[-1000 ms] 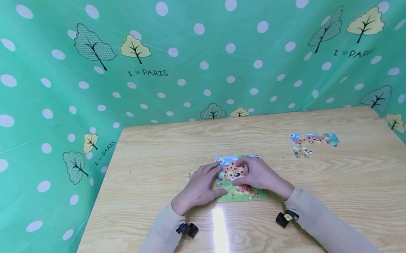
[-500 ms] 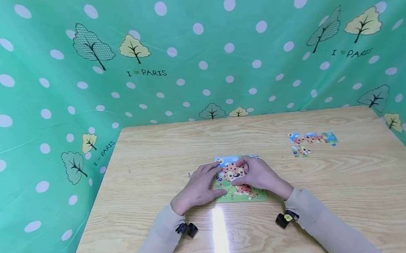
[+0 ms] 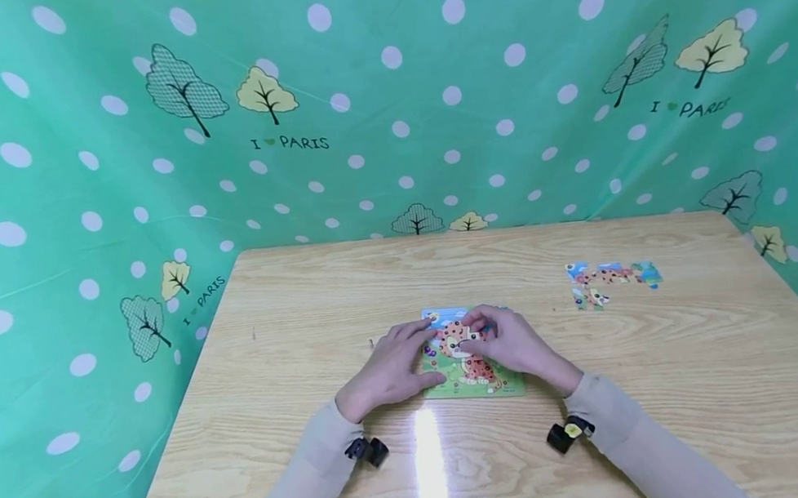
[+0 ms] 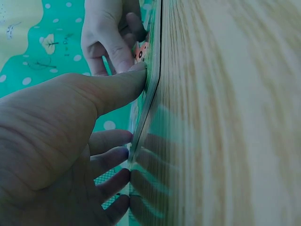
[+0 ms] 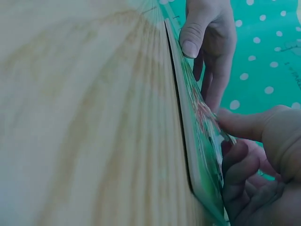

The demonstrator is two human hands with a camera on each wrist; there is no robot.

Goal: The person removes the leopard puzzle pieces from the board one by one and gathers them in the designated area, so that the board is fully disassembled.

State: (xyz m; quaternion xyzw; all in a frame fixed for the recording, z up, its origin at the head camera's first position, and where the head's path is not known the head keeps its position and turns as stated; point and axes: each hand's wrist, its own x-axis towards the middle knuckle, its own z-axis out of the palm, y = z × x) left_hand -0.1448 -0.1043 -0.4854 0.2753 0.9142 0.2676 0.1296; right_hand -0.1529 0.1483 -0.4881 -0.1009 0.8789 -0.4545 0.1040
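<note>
A thin jigsaw board (image 3: 459, 390) with a spotted leopard picture lies on the table in front of me. My left hand (image 3: 389, 368) rests at its left side, the thumb on the board and the other fingers spread along the far left edge. My right hand (image 3: 511, 343) is over the board's right half. In the right wrist view, its thumb and curled fingers pinch a small puzzle piece (image 5: 225, 135), slightly tilted against the picture. Most of that piece is hidden by the fingers.
Several loose puzzle pieces (image 3: 603, 275) lie on the wooden table (image 3: 286, 295) at the back right. A green dotted curtain (image 3: 372, 145) hangs behind the table and along its sides.
My right hand has shifted slightly; its thumb has moved up and right over the leopard's face, and its fingers have drawn closer together. My left hand keeps its place.
</note>
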